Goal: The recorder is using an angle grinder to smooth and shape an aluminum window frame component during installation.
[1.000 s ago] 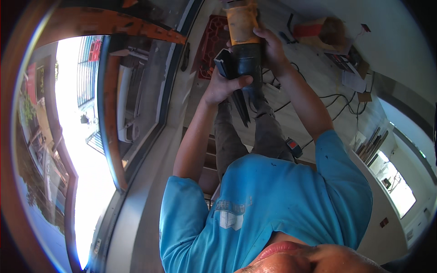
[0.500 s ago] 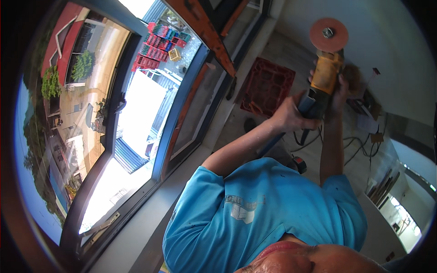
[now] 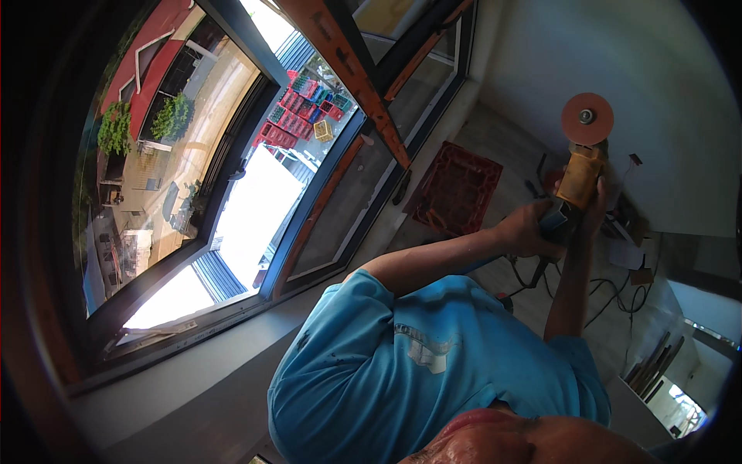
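Observation:
An angle grinder [image 3: 580, 179] with a yellow gear head and dark body is held out in front of my chest, far right of the middle. Its pinkish-red disc [image 3: 588, 118] points away from me, the flat face and metal centre nut turned up. My left hand [image 3: 532, 230] is closed around the dark rear part of the body. My right hand [image 3: 595, 207] grips the grinder's right side, just behind the yellow head, its fingers partly hidden. The disc touches nothing that I can see; whether it spins, I cannot tell.
A red plastic crate [image 3: 457, 189] lies on the floor beyond my left forearm. Black cables [image 3: 618, 290] coil on the floor at right. Along the left runs a dark-framed window [image 3: 274, 267] with an orange-marked frame bar [image 3: 352, 73]. A pale wall [image 3: 665, 116] stands ahead.
The view has turned, so the window and crate sit lower and farther right. The grinder has come somewhat nearer to me, with both hands still on it.

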### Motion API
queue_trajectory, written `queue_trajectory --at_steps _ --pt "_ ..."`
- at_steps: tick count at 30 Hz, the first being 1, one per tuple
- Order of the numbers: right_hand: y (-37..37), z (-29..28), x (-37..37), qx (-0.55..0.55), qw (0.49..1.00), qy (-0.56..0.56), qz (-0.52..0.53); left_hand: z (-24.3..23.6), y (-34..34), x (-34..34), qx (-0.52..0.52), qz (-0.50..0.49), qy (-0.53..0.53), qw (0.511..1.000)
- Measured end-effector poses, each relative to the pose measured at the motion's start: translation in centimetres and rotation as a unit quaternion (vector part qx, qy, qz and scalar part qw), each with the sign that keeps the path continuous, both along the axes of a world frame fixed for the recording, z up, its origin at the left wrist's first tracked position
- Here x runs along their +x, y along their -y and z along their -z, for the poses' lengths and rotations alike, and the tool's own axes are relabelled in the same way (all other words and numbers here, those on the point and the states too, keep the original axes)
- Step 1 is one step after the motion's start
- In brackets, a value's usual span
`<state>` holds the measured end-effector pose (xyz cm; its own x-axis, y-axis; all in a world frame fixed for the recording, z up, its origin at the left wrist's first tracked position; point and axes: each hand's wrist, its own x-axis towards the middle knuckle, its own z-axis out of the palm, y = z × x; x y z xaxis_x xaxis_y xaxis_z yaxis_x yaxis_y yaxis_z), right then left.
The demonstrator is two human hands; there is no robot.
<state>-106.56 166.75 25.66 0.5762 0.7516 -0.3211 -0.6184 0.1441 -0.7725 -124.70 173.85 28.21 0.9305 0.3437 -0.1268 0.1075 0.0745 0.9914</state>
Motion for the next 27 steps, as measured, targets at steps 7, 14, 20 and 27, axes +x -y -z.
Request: queue_trajectory --at_steps 7,14,20,27 --pt "9.3 15.2 19.2 0.036 0.893 0.426 0.141 -7.0 -0.2 3.2 0.329 -0.007 0.078 0.941" --pt "6.7 15.5 17.0 0.136 0.927 0.322 -0.139 -13.1 -6.8 -3.8 0.532 -0.01 -0.136 0.836" --pt "5.1 15.3 11.5 0.141 0.934 0.231 -0.234 -3.4 -14.6 -15.1 0.469 -0.153 -0.316 0.81" --pt "2.8 12.7 1.3 0.092 0.946 0.138 -0.278 0.4 -16.1 -24.6 0.397 -0.182 -0.341 0.832"
